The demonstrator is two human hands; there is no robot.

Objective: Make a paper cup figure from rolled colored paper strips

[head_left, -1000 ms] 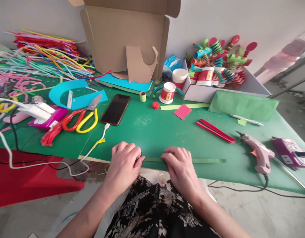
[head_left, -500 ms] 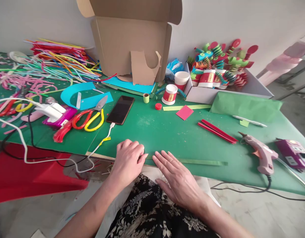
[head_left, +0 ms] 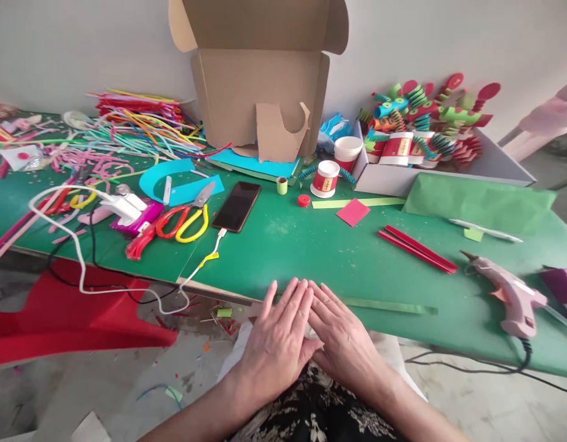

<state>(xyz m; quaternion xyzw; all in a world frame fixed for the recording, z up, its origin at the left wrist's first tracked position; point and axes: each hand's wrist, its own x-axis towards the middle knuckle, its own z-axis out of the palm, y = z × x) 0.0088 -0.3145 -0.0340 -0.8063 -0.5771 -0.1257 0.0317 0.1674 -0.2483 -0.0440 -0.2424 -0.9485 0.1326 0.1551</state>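
A narrow green paper strip [head_left: 394,306] lies along the near edge of the table and runs leftward under my hands. My left hand [head_left: 281,334] lies flat over the strip's left part, fingers stretched out and holding nothing. Beside it my right hand [head_left: 341,331] also rests flat on the strip, its fingers straight and touching the left hand's fingertips. Both palms hide the strip's left end. Farther back are a pink paper square [head_left: 353,212], a pale green strip [head_left: 357,202] and folded red strips [head_left: 419,250].
Left of my hands lie a phone [head_left: 238,207] on a white cable and scissors [head_left: 184,215]. A glue gun [head_left: 508,294] lies at right. Behind stand a paper cup [head_left: 325,178], a small green roll [head_left: 282,185], a cardboard box [head_left: 260,80] and a box of paper figures [head_left: 398,182].
My left hand has uncurled from a closed grip and moved right, now flat against the right hand. The right hand stays flat on the strip. The view has shifted slightly left.
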